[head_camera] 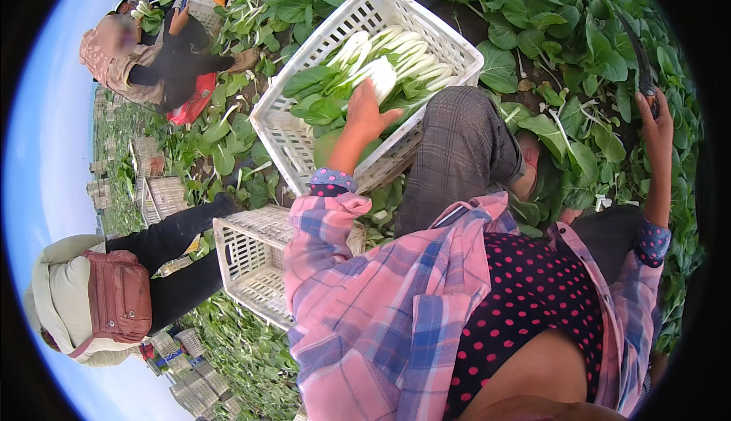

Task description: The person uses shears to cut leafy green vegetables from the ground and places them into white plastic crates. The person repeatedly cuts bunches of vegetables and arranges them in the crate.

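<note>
My left hand [367,114] is inside a white plastic crate [457,41], gripping a head of bok choy [381,77] near its white base, with the thumb spread to the right. Under and behind it lie several more bok choy heads [412,50], their pale stems towards the crate's far corner and right side. Out at the right, my right hand [657,114] is closed around the handle of a sickle [644,70]. Its dark curved blade points away from me over the leafy plants. The fingers of my left hand are partly hidden by the bok choy.
Growing bok choy [531,7] spreads ahead and right. An empty white crate [251,267] lies on its side at my left. A person [131,289] with a red-brown bag stands beyond it. Another person [154,72] sits farther off. Stacked crates [200,384] stand in the field.
</note>
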A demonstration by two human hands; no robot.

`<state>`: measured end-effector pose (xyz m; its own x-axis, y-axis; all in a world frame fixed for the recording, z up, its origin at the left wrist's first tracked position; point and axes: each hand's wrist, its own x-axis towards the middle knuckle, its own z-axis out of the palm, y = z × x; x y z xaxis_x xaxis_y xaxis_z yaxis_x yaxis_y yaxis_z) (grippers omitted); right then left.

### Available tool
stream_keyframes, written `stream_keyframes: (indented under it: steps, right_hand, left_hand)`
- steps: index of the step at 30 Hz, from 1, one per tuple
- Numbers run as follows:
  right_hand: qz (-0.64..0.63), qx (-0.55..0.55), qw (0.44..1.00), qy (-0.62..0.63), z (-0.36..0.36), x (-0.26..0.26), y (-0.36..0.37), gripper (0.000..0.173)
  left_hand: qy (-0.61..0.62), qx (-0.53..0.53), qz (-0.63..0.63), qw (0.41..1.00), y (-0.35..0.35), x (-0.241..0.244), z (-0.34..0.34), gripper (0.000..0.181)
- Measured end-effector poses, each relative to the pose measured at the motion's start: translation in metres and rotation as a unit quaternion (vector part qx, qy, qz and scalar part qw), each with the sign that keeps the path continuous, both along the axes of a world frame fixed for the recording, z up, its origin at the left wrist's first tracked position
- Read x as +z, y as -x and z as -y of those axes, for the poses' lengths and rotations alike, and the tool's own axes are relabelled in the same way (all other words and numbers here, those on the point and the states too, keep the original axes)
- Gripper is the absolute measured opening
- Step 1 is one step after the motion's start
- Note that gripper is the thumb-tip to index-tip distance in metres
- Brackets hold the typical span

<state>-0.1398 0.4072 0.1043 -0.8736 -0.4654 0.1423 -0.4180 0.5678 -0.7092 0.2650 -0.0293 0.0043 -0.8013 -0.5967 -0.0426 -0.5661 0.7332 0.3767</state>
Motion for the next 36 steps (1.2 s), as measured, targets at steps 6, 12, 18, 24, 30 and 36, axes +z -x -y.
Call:
stream_keyframes:
  steps: [6,12,18,24,30,36]
  right_hand:
    - [0.022,-0.009,1.0,-0.007,-0.002,-0.006,-0.002,0.048]
    - [0.0,-0.048,0.998,-0.042,0.006,0.009,-0.017,0.046]
    - [0.029,-0.019,0.999,-0.009,0.016,-0.03,-0.022,0.044]
    - [0.186,-0.083,0.977,0.058,-0.037,-0.09,-0.048,0.048]
    - [0.345,-0.169,0.922,0.039,-0.055,-0.122,-0.184,0.026]
    - [0.355,-0.015,0.918,-0.176,-0.099,-0.196,-0.269,0.034]
  left_hand:
    - [-0.126,-0.025,0.106,0.986,0.015,0.051,-0.021,0.061]
    - [0.189,-0.077,0.086,0.975,-0.003,0.047,0.0,0.073]
    - [0.052,-0.061,0.207,0.975,-0.053,-0.077,0.006,0.091]
    - [0.062,-0.058,0.014,0.996,-0.023,-0.017,0.003,0.063]
    - [-0.049,-0.113,-0.175,0.977,-0.032,0.028,-0.042,0.038]
    - [-0.123,-0.135,0.022,0.983,-0.014,0.011,-0.069,0.037]
